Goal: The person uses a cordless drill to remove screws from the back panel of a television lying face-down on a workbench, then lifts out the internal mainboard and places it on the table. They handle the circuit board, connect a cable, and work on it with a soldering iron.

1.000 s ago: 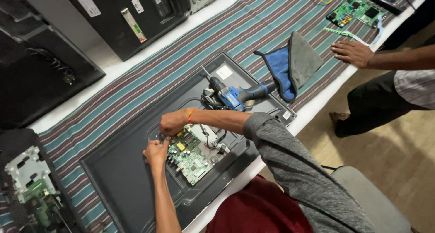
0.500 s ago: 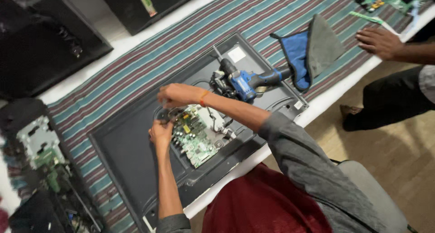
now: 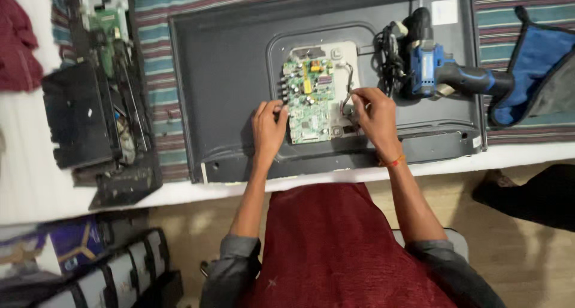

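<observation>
Green rectangular circuit board [image 3: 310, 100], studded with small components, mounted upright-oblong on a pale backing plate in the middle of a dark grey television back panel [image 3: 227, 74]; long axis running near to far. Only one view, from the head, looking straight down.

Left hand [image 3: 268, 125] curled against the board's left edge, fingertips touching the near half of that edge, nothing clearly held. Right hand [image 3: 372, 113] just right of the board, thumb and forefinger pinched on a thin dark wire lead [image 3: 347, 95] that loops up beside the board's right edge; whether a connector sits inside the pinch cannot be told. Board lying between the two hands, about equally close to each, the left one in direct contact, the right one touching only the wire. Orange thread band on the right wrist.

Farther right on the panel, a blue and black cordless drill [image 3: 446, 74] lying on its side, a coil of black cable [image 3: 389, 50] just left of it. Blue fabric pouch [image 3: 533, 68] at the far right on the striped tablecloth [image 3: 156, 56]. Dismantled black electronics chassis [image 3: 96, 116] well apart on the left.
</observation>
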